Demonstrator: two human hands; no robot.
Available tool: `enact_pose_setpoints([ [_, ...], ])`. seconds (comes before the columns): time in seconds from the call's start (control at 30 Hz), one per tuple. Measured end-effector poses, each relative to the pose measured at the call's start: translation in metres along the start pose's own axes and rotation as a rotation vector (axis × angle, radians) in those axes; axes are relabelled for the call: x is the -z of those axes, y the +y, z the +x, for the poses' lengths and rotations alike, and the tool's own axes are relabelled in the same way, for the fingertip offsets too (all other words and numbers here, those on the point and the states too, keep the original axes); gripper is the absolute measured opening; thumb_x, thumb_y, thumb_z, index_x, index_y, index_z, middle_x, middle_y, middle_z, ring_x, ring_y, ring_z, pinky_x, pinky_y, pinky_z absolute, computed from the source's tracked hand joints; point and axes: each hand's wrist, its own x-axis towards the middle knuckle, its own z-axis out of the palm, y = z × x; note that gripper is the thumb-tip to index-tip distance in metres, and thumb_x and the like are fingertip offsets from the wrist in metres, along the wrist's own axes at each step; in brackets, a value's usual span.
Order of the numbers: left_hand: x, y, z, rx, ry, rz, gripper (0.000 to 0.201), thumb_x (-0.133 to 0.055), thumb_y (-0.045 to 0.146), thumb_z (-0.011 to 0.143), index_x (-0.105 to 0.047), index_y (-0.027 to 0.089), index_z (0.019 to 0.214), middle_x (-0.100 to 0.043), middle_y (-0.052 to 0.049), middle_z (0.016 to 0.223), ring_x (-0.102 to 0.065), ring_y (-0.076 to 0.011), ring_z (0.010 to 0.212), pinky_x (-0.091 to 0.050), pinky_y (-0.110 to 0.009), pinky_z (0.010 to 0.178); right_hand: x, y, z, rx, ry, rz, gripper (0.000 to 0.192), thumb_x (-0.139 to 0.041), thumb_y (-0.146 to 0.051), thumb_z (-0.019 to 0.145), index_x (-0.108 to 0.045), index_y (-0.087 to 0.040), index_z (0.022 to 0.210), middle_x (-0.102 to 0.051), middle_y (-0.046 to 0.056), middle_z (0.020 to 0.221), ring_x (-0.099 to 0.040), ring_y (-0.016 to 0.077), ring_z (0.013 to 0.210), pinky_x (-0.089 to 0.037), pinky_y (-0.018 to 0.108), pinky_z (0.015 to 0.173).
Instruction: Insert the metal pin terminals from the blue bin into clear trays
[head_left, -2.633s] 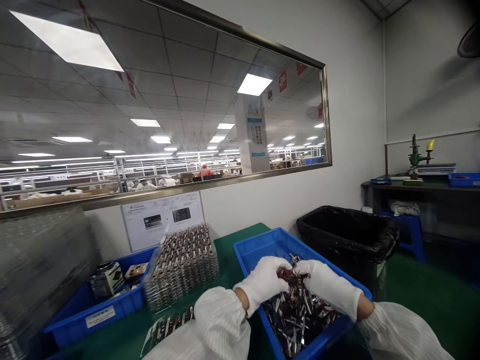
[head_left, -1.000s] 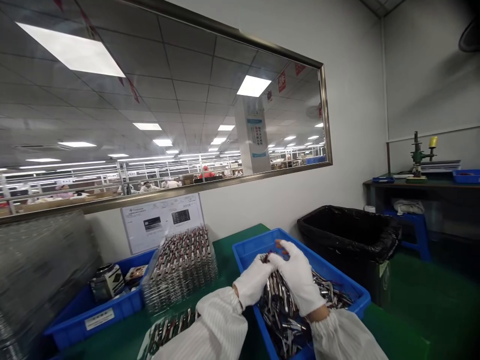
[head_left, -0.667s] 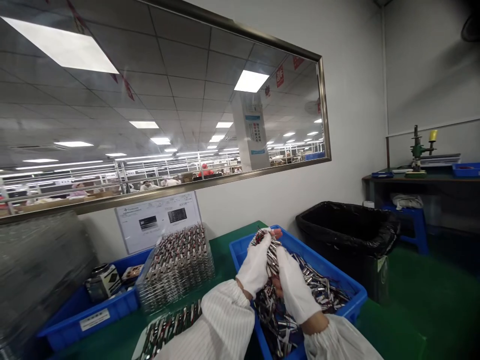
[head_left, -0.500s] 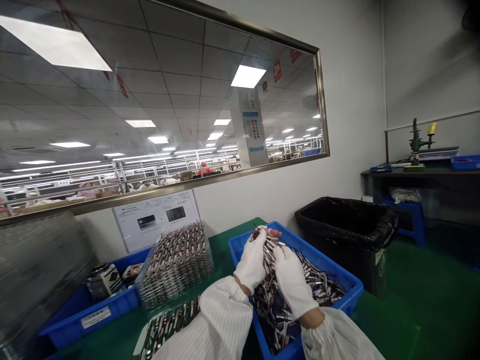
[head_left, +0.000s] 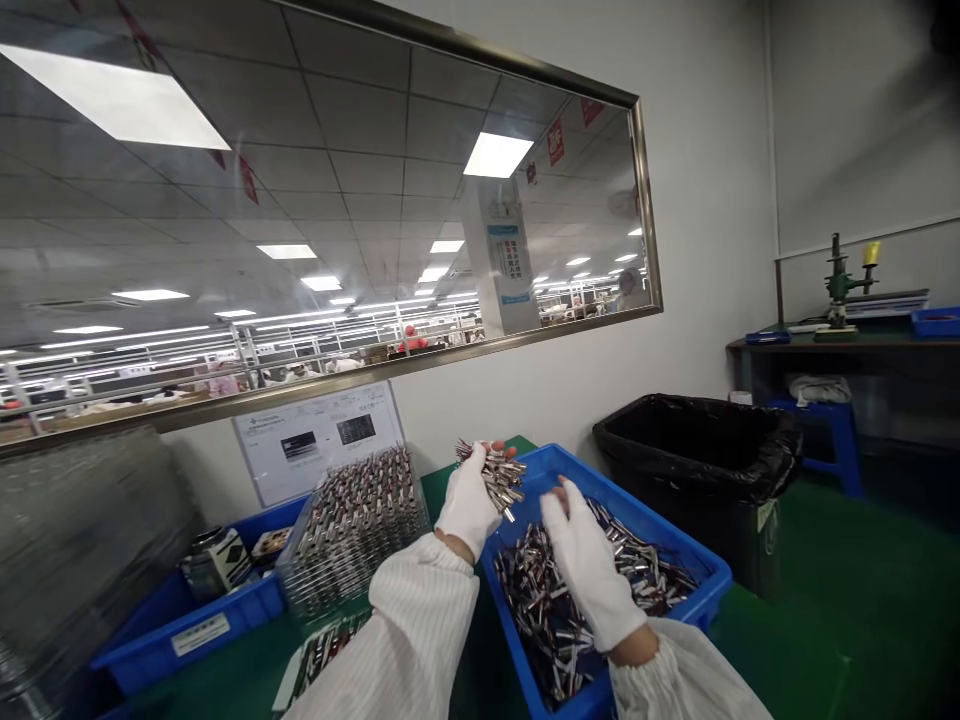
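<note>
My left hand (head_left: 469,505), in a white glove with bare fingertips, is closed around a bunch of small silver cylinders with thin wires (head_left: 501,477). It is over the left rim of a blue bin (head_left: 709,590). My right hand (head_left: 583,560), gloved the same way, hovers above the bin with its fingers apart and nothing seen in them. Under it lies a heap of loose wired cylinders (head_left: 536,590). Left of my left hand stands a stack of clear trays (head_left: 352,535) full of upright cylinders. Another filled tray (head_left: 319,655) is partly hidden by my left sleeve.
A second blue bin (head_left: 199,640) holds a jar-like container and other items at the left. A black-lined trash bin (head_left: 697,450) stands beyond the table on the right. A printed sheet (head_left: 319,435) leans on the wall under a large window.
My left hand has moved left with the bunch of cylinders, away from the bin's middle. My right hand has come off the bunch and its fingers have opened.
</note>
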Motion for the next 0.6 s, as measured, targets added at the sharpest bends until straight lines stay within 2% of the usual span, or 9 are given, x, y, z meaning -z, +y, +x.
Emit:
enact_pose_setpoints([
  [0.1,-0.016,-0.018,-0.015,0.012,-0.019,-0.029,0.02,-0.047,0.035,0.072,-0.048,0.016,0.079,-0.059,-0.005,0.078,-0.059,-0.0146,0.066,-0.046,-0.028,0.06,-0.005,-0.004,0.003,-0.314,-0.087,0.579,0.063,-0.015,-0.058,0.073,-0.021,-0.019,0.122,-0.038,0.008,0.121,-0.044,0.0188,0.103,-0.04,0.033,0.08],
  [0.17,-0.025,-0.039,-0.023,0.067,-0.102,0.011,0.023,-0.055,0.034,0.066,-0.049,0.016,0.079,-0.059,-0.004,0.076,-0.058,-0.0147,0.064,-0.046,-0.029,0.061,-0.005,-0.006,0.005,-0.396,-0.081,0.776,0.06,-0.014,-0.056,0.074,-0.024,-0.019,0.12,-0.042,0.007,0.119,-0.048,0.0181,0.1,-0.044,0.032,0.073],
  [0.2,-0.029,-0.05,-0.026,0.045,-0.144,0.062,0.024,-0.059,0.03,0.063,-0.049,0.017,0.081,-0.059,-0.003,0.073,-0.058,-0.0144,0.064,-0.046,-0.029,0.062,-0.005,-0.006,0.006,-0.405,-0.053,0.81,0.057,-0.016,-0.054,0.074,-0.028,-0.018,0.117,-0.046,0.007,0.115,-0.049,0.0178,0.098,-0.045,0.031,0.072],
  [0.27,-0.034,-0.067,-0.029,-0.009,-0.102,0.186,0.025,-0.063,0.028,0.059,-0.051,0.016,0.076,-0.058,-0.001,0.065,-0.057,-0.0134,0.06,-0.045,-0.027,0.061,-0.002,-0.007,0.006,-0.406,0.025,0.839,0.05,-0.023,-0.048,0.075,-0.034,-0.017,0.112,-0.054,0.007,0.105,-0.051,0.0174,0.095,-0.046,0.029,0.072],
  [0.33,-0.036,-0.076,-0.029,-0.064,-0.066,0.224,0.02,-0.058,0.032,0.063,-0.05,0.016,0.073,-0.057,0.0,0.061,-0.056,-0.0126,0.059,-0.045,-0.026,0.06,0.0,-0.007,0.007,-0.407,0.067,0.87,0.044,-0.025,-0.043,0.075,-0.037,-0.017,0.109,-0.057,0.006,0.1,-0.052,0.0171,0.094,-0.046,0.029,0.072],
  [0.43,-0.036,-0.074,-0.032,-0.157,-0.058,0.275,0.017,-0.054,0.031,0.066,-0.051,0.016,0.074,-0.058,0.0,0.066,-0.056,-0.0124,0.064,-0.044,-0.025,0.064,0.002,-0.009,0.007,-0.399,0.058,0.914,0.044,-0.023,-0.044,0.075,-0.035,-0.018,0.109,-0.055,0.005,0.103,-0.051,0.0172,0.095,-0.046,0.029,0.072],
  [0.53,-0.035,-0.067,-0.042,-0.244,-0.17,0.397,0.015,-0.056,0.025,0.064,-0.054,0.015,0.076,-0.06,-0.003,0.076,-0.055,-0.0142,0.075,-0.042,-0.025,0.073,0.002,-0.008,0.001,-0.405,0.035,0.869,0.044,-0.022,-0.043,0.075,-0.035,-0.017,0.109,-0.055,0.005,0.102,-0.05,0.0172,0.096,-0.046,0.028,0.073],
  [0.6,-0.036,-0.063,-0.047,-0.286,-0.215,0.449,0.015,-0.053,0.027,0.067,-0.054,0.016,0.077,-0.06,-0.003,0.076,-0.054,-0.0145,0.076,-0.041,-0.025,0.073,0.003,-0.005,-0.007,-0.341,0.007,0.732,0.04,-0.023,-0.039,0.076,-0.035,-0.017,0.108,-0.057,0.005,0.1,-0.051,0.0168,0.095,-0.045,0.027,0.075],
])
